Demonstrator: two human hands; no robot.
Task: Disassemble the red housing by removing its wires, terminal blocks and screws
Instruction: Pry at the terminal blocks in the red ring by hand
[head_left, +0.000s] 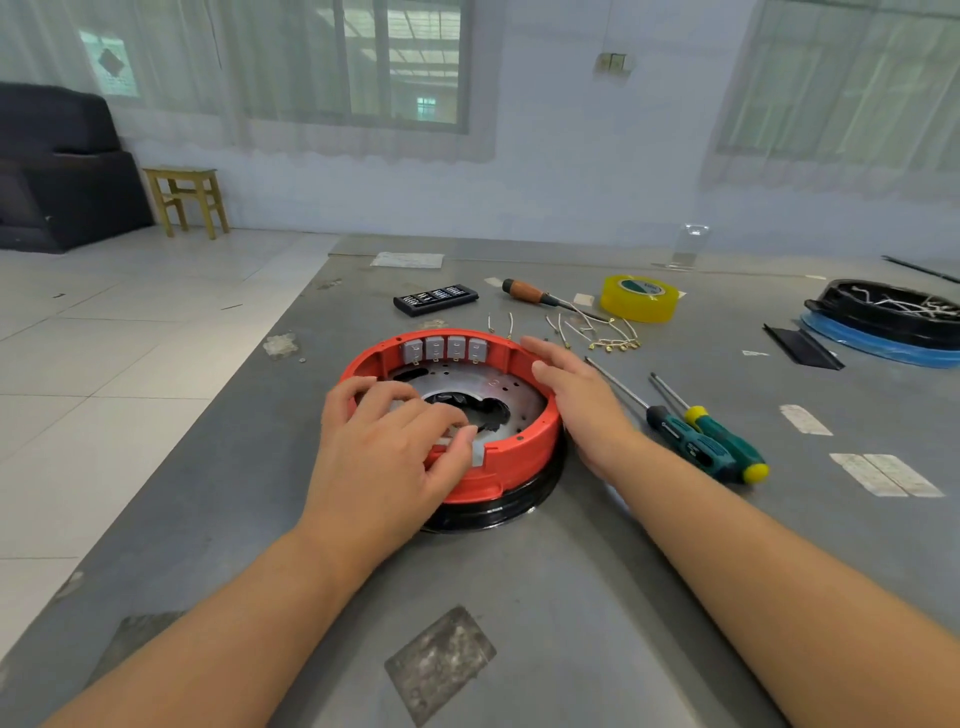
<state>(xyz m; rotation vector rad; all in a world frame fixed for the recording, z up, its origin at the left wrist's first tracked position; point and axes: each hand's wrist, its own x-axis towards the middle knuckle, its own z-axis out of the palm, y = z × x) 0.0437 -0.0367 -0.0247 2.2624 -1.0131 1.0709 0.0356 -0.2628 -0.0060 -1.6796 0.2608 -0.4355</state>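
Red housing (511, 457), a ring-shaped shell seated on a black round base (498, 512), sits mid-table on the grey work surface (519, 597) between your two hands. The curled fingertips (457, 434) of your left hand (384, 457) reach over the near rim and pinch a small grey piece at the inner wall, apparently a terminal block, though your fingers hide most of it. Your right hand (582, 400) lies flat with straight, relaxed fingers against the housing's outer right wall, gripping nothing; judging by its placement, it braces the ring so it will not slide or turn while the left hand pulls.

Four grey terminal blocks (445, 349) are seated in a row along the far inner wall, above the perforated metal plate (511, 402) with its dark central opening. So the block removal looks only partly done.

Beyond the housing, loose wires with brass ring lugs (597, 332) are spread on the table, suggesting the wire step is largely complete. Two green-and-yellow screwdrivers (701, 434) lie just beside your right wrist, within easy reach for the screws. Farther back sit a wooden-handled screwdriver (530, 292), a roll of yellow tape (640, 297) and a black bit case (435, 299); a black tray (883, 312) holding white wires stands well apart at far right
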